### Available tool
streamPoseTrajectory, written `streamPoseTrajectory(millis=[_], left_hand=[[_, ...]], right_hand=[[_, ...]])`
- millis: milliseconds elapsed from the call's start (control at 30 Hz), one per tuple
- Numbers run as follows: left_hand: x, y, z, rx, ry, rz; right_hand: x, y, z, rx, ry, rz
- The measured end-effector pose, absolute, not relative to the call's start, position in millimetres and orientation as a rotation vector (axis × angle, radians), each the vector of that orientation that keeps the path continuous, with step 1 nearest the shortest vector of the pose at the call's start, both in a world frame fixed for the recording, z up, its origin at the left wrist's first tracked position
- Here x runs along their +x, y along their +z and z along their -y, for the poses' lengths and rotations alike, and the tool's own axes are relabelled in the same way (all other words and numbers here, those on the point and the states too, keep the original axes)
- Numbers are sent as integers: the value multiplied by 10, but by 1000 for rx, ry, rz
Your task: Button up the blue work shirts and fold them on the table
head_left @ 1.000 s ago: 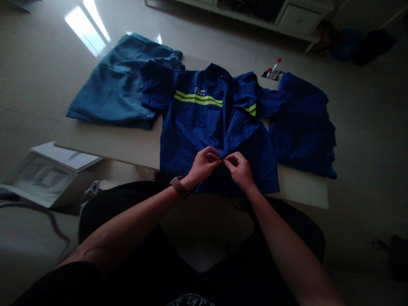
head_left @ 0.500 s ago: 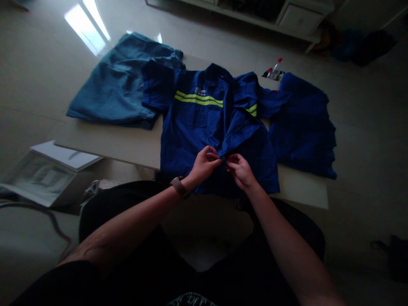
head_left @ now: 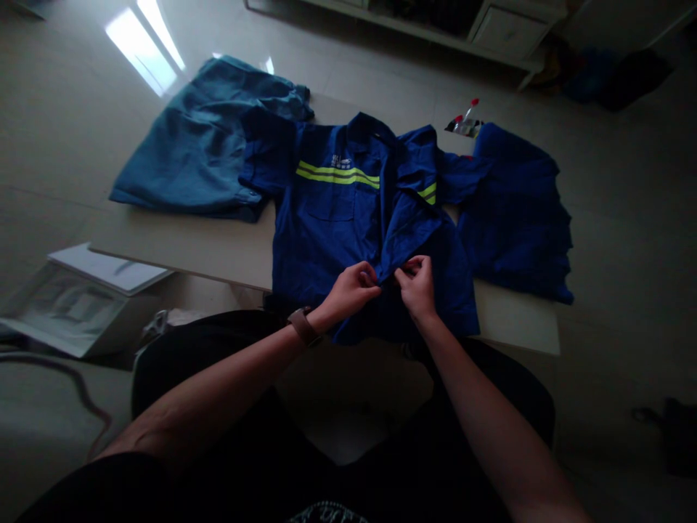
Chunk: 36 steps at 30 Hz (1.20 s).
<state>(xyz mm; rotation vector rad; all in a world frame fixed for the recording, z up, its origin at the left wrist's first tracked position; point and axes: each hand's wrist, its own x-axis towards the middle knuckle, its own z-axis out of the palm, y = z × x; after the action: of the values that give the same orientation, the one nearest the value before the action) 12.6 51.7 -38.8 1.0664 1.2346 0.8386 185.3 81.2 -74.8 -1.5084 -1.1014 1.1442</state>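
Observation:
A blue short-sleeved work shirt with yellow reflective stripes lies spread, collar away from me, over a pale board-like table. Its front is partly open, and the right-hand front panel is folded over. Near the lower front edge, my left hand pinches the cloth between thumb and fingers. Just to the right, my right hand grips the edge of the other front panel, fingers closed. A small gap separates the two hands. Whether a button sits between the fingertips is too dark to make out.
Teal folded clothing lies at the left of the table, and dark blue clothing at the right. Bottles with red caps stand behind the shirt. A clear-fronted box is at lower left, a white cabinet at the back.
My hands have moved slightly apart and a little lower at the shirt's front edge. My right hand has turned more upright, still pinching the cloth.

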Motion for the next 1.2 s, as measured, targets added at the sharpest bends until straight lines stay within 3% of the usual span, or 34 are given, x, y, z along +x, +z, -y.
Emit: streamPoseTrajectory(millis=[300,500,700,1000,1200], left_hand=[[45,-303,-362,1299,468,-1216],[-53,-327,-473,1398,174,-1084],[-43,-513,-740,1641,455,-1485],[131,-757,-745,1889,328,-1654],[133,-774,-772,1851,343,-1650]], right_hand=[[1941,-840,-853,-1630,1001,1029],[1932,-908,-784,-1561,1273,892],[1918,-852,-741,-1429,1451,677],[1932,-767,-732,-1403,1259,739],[1937,-773,-728,-1389,1305,837]])
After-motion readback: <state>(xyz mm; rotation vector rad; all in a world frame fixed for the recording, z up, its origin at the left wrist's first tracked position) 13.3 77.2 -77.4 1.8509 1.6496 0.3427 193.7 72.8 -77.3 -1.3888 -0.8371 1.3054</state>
